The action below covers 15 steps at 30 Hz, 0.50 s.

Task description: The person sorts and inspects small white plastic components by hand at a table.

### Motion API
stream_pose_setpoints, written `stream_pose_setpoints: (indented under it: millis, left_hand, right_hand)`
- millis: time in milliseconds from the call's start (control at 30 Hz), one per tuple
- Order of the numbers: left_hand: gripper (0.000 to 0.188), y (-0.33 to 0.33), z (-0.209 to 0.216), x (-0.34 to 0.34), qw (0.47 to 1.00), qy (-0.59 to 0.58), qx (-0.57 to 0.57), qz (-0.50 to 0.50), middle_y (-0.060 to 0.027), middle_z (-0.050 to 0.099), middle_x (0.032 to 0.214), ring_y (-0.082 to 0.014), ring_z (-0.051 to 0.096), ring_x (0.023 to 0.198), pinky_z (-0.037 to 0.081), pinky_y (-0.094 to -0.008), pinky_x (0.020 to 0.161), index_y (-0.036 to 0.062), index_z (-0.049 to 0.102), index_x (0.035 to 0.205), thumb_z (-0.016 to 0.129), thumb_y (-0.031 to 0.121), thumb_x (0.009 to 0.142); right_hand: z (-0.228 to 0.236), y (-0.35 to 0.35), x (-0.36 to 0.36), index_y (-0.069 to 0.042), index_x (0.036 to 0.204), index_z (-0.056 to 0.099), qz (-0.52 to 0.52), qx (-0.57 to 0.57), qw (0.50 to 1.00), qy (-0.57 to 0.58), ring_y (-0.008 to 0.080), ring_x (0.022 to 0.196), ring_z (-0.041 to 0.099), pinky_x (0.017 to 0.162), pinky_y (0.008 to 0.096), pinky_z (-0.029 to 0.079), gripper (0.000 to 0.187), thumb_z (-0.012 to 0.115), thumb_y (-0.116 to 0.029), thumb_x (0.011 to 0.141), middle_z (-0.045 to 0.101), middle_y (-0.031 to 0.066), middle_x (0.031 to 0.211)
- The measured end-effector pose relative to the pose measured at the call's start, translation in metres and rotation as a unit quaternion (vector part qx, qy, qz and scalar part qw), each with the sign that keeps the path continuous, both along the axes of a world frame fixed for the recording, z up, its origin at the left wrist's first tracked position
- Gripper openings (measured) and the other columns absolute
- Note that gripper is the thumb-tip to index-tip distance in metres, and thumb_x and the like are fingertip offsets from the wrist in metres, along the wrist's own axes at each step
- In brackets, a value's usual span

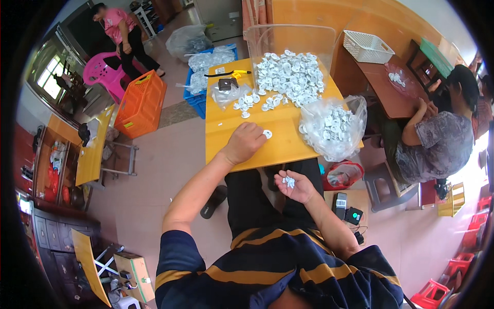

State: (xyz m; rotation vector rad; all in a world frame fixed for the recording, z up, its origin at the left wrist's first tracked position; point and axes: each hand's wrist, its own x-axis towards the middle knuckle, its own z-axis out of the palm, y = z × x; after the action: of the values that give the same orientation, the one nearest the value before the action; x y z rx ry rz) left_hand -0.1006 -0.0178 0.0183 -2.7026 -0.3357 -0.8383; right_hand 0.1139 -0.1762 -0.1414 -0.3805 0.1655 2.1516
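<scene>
The left hand point(244, 143) is over the near part of the yellow table point(282, 149), its fingers curled in and pointing down, just beside a white round piece point(267, 134) lying on the tabletop; whether they grip anything I cannot tell. The right hand point(297, 187) is palm up just off the table's near edge, fingers loosely bent and well parted from the palm, cradling small pale bits point(289, 182). Farther back, white parts point(290, 77) heap up in a clear bin point(290, 27), with a filled plastic bag point(357, 112) near the table's right edge
</scene>
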Motion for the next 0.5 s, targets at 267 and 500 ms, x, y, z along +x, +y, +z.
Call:
stream_pose_setpoints:
  millis: [267,500]
  left_hand:
    - [0.009,-0.002,-0.056,0.003,0.986,0.019,-0.147,0.074,-0.0082,0.061,0.088,-0.0292,0.061,0.088,0.051,-0.0399,0.076,0.0086,0.065,0.085,0.067,0.015,0.08]
    - [0.02,-0.046,-0.044,0.0,0.947,-0.145,-0.258,0.126,-0.01,0.068,0.097,-0.0324,0.064,0.095,0.053,-0.0407,0.08,0.0084,0.073,0.099,0.076,0.014,0.079]
  right_hand:
    - [0.036,0.0,-0.006,0.005,0.14,0.052,-0.045,0.034,0.998,-0.023,0.0355,0.129,0.058,0.108,0.0455,0.049,0.046,0.049,-0.025,0.105,0.058,0.0222,0.141]
    - [0.05,0.002,-0.007,0.005,0.143,0.049,-0.048,0.072,0.996,0.005,0.0349,0.135,0.053,0.114,0.046,0.043,0.049,0.048,-0.027,0.105,0.054,0.021,0.147]
